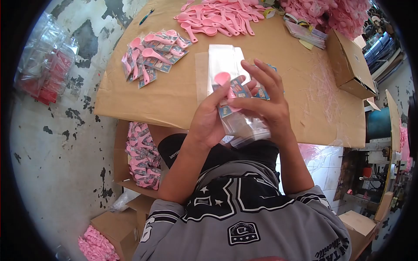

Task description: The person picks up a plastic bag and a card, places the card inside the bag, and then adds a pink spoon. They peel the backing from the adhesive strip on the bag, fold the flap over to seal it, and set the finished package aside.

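Observation:
Above the table's near edge, my left hand is closed round a pink measuring spoon and a printed blue card, thumb pressed near the spoon's neck. A clear plastic bag hangs from the same grip, below the card. My right hand is at the right side of these, its index and middle fingers spread upward and its thumb reaching across to the spoon's handle. Behind the hands lies a stack of clear bags. More printed cards show partly behind my right fingers.
Bagged spoons with cards lie at the table's left, near a pen. Loose pink spoons are heaped at the back. A cardboard box stands at right. Below the table's left edge, an open carton holds packed spoons.

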Motion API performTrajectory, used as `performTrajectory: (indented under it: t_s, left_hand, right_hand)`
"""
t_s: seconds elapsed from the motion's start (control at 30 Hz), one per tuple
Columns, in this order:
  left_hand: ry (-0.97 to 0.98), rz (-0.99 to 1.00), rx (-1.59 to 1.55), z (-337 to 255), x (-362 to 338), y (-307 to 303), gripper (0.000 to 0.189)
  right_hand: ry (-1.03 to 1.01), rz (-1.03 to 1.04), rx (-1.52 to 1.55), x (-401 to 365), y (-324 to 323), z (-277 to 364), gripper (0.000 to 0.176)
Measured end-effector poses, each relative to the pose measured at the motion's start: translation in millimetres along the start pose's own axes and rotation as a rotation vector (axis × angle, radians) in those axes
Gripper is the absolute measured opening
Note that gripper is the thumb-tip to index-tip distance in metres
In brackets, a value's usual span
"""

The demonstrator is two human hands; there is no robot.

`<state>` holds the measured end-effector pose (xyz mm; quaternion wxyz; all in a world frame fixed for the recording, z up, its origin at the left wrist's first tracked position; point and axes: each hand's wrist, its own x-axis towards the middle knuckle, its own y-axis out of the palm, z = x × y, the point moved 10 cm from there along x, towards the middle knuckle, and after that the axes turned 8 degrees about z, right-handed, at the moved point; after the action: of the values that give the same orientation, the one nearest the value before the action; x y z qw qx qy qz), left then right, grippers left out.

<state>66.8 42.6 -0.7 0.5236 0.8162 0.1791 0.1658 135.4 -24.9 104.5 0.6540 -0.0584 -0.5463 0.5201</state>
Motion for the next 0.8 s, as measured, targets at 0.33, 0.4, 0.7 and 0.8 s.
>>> performTrajectory:
  t_s: [0.33, 0.4, 0.7, 0.8]
  left_hand:
    - [0.133, -0.029, 0.795, -45, -4, 23, 0.055]
    - [0.045, -0.097, 0.767, -36, -3, 24, 0.047]
    - [0.198, -0.17, 0.93, -42, -7, 28, 0.049]
    - [0.272, -0.156, 0.969, -39, -12, 42, 0.052]
  right_hand:
    - [0.629, -0.02, 0.703, -24, 12, -60, 0.061]
    - [0.657, -0.046, 0.846, -31, 21, -62, 0.061]
    - [0.335, -0.3, 0.007, -20, -37, -37, 0.034]
    - [0.194, -0.271, -0.222, -1, -39, -12, 0.025]
